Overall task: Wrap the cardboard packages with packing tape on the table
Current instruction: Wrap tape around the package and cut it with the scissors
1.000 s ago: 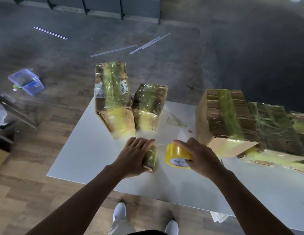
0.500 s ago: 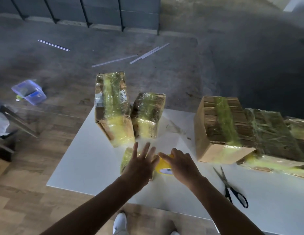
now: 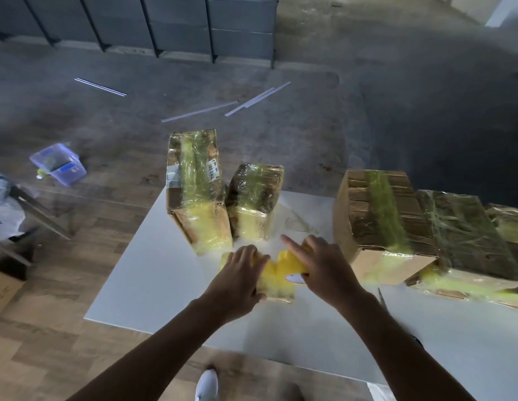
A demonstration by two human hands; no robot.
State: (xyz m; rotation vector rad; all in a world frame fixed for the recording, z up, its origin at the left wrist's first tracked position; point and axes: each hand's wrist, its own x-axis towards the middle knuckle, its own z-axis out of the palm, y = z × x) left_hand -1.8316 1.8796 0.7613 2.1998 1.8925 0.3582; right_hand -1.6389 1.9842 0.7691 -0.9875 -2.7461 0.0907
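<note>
Change since a second ago: roll [image 3: 286,260] no longer apart on the right, now brought over and touching small package [image 3: 276,289] near the table's [image 3: 153,287] front edge, about mid-width. Left hand [image 3: 237,274] gone from flat cover, through splayed fingers, to curled over the package's left end, pinning it down. Right hand [image 3: 324,267] gripping roll, index finger straight out toward the far edge. Scissors [image 3: 382,296] in plain view half a second ago, now only a blade tip past the right forearm.

Reads as another tape pass starting on small package. Already yellow with tape, so probably near done. No change to other packages [image 3: 373,215] at far edge and right side; all show tape.

Writing: white label on roll mostly hidden under right hand, unreadable now; showed "MADE IN" a second ago. Barcode sticker [image 3: 214,171] on tall package [image 3: 194,198], digits too small. No brand legible.
</note>
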